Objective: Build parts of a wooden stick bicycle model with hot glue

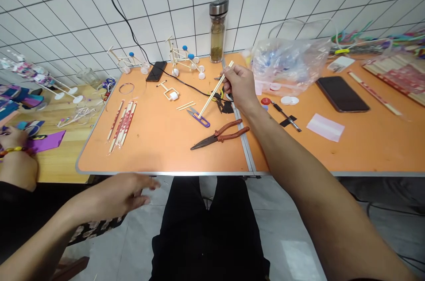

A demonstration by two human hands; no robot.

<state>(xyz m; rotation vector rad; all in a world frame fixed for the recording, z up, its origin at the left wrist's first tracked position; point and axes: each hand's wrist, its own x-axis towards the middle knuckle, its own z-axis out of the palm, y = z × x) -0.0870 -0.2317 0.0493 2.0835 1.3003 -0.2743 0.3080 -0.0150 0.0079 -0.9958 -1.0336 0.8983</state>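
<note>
A: You are clamping a thin pale wooden stick (215, 91) in your right hand (239, 87), and its fingers (226, 78) are closed around the stick, which is slanting above the orange folding tabletop (159, 159). Your left hand (124, 192) is hanging open near the tabletop's front edge, its fingers (149, 183) spread apart and holding nothing.

B: And how far along are you? You are keeping two assembled wooden-stick frames with white wheels and blue caps (183, 57) (128, 60) standing at the back of the tabletop. A small wooden piece with a white block (170, 92) is lying in front of them, possibly a part-built frame, though the view of it is too small to be sure.

A: Yes, and a bundle of red-printed paper-wrapped chopsticks (121, 123) is lying unopened to your left, so that stock is remaining. Red-handled long-nose pliers (221, 134) and purple-handled thread snips (198, 116) are sitting just below the stick. Another person's hand with a beaded bracelet (13, 138) is working at the neighbouring wooden table (63, 165).
</note>
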